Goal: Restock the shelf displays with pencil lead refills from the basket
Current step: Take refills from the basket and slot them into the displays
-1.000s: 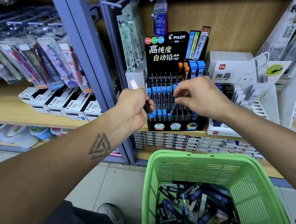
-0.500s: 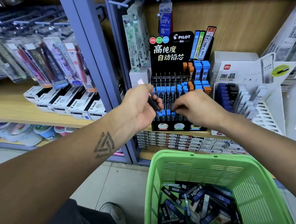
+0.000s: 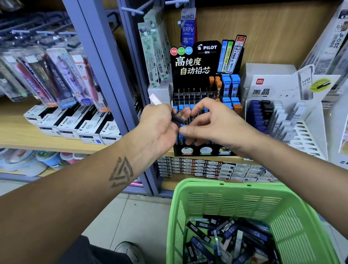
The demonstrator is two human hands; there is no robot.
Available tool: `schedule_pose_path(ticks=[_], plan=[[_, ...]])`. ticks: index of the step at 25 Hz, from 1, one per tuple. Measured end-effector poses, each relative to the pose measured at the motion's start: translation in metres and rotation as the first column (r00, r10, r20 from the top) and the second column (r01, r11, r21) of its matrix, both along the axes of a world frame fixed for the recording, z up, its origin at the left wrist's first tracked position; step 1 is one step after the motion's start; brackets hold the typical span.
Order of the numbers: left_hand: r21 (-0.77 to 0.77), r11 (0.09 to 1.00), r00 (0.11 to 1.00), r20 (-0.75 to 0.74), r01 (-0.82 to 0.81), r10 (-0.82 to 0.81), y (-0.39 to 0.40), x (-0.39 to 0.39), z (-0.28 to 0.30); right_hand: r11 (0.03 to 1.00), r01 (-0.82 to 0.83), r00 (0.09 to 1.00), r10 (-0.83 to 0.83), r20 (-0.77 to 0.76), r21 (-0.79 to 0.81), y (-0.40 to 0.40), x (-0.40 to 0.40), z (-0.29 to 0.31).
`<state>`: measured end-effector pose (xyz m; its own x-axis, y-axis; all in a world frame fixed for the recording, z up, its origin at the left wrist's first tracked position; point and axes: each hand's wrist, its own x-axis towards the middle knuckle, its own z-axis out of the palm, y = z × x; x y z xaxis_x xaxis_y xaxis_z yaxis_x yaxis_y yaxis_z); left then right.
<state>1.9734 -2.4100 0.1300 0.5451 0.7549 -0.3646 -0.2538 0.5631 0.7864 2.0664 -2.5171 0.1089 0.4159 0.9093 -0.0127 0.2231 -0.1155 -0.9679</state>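
Landmark: one black Pilot rack on the shelf. One green basket below it, holding a loose pile of refills, too many to count. Two hands in front of the rack's slots. Left hand curls round a small clutch of dark refill cases — count unclear, long axis slanting down toward the rack. Right hand is nearer the slots, fingers loosely bent, pinch not confirmed — looks set to take the next case.
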Motion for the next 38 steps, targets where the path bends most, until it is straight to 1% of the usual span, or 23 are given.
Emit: schedule_pose_path(ticks=[3, 5, 8, 10, 11, 12, 14, 15, 16, 19, 23, 28, 30, 38], plan=[[0.004, 1.000, 1.000, 0.019, 0.005, -0.005, -0.002, 0.001, -0.001, 0.994, 0.078, 0.994, -0.072, -0.087, 0.075, 0.001, -0.004, -0.005], [0.006, 1.000, 1.000, 0.011, 0.012, -0.012, -0.001, 0.001, -0.002, 0.994, 0.083, 0.995, -0.078, -0.067, 0.072, 0.001, -0.001, -0.004], [0.014, 1.000, 0.998, -0.054, -0.019, 0.020, 0.009, -0.003, -0.002, 0.998, 0.068, 0.994, -0.069, 0.087, 0.019, -0.006, 0.012, 0.004], [0.006, 1.000, 0.994, -0.107, -0.016, 0.016, 0.015, -0.007, -0.003, 0.989, 0.147, 0.975, -0.147, 0.167, 0.010, -0.012, 0.027, 0.013], [0.005, 1.000, 0.991, -0.131, 0.005, -0.005, 0.015, -0.009, -0.004, 0.982, 0.186, 0.954, -0.186, 0.236, 0.022, -0.014, 0.036, 0.016], [0.015, 0.999, 0.987, -0.158, 0.037, -0.034, 0.015, -0.010, -0.005, 0.978, 0.206, 0.914, -0.205, 0.351, 0.036, -0.014, 0.044, 0.018], [0.071, 0.991, 0.969, -0.226, 0.117, -0.098, 0.013, -0.010, -0.007, 0.981, 0.195, 0.776, -0.169, 0.608, 0.023, -0.012, 0.055, 0.016], [0.104, 0.982, 0.959, -0.255, 0.154, -0.124, 0.011, -0.010, -0.007, 0.982, 0.187, 0.717, -0.136, 0.684, 0.000, -0.010, 0.056, 0.013], [0.133, 0.973, 0.949, -0.278, 0.188, -0.146, 0.010, -0.010, -0.006, 0.983, 0.180, 0.691, -0.113, 0.714, -0.019, -0.009, 0.054, 0.011], [0.195, 0.948, 0.930, -0.319, 0.253, -0.182, 0.007, -0.011, -0.004, 0.988, 0.156, 0.654, -0.085, 0.752, -0.024, -0.007, 0.048, 0.004], [0.214, 0.940, 0.923, -0.336, 0.266, -0.185, 0.007, -0.013, -0.004, 0.992, 0.118, 0.602, -0.045, 0.798, -0.034, 0.000, 0.041, -0.006], [0.242, 0.928, 0.910, -0.372, 0.283, -0.180, 0.008, -0.014, -0.003, 0.993, 0.093, 0.590, 0.004, 0.807, -0.073, 0.005, 0.042, -0.006], [0.245, 0.927, 0.910, -0.375, 0.283, -0.178, 0.009, -0.013, -0.004, 0.993, 0.078, 0.582, 0.024, 0.813, -0.085, 0.006, 0.043, -0.003], [0.252, 0.921, 0.914, -0.355, 0.296, -0.196, 0.009, -0.011, -0.007, 0.991, -0.010, 0.491, 0.119, 0.863, -0.131, 0.013, 0.040, -0.015]])
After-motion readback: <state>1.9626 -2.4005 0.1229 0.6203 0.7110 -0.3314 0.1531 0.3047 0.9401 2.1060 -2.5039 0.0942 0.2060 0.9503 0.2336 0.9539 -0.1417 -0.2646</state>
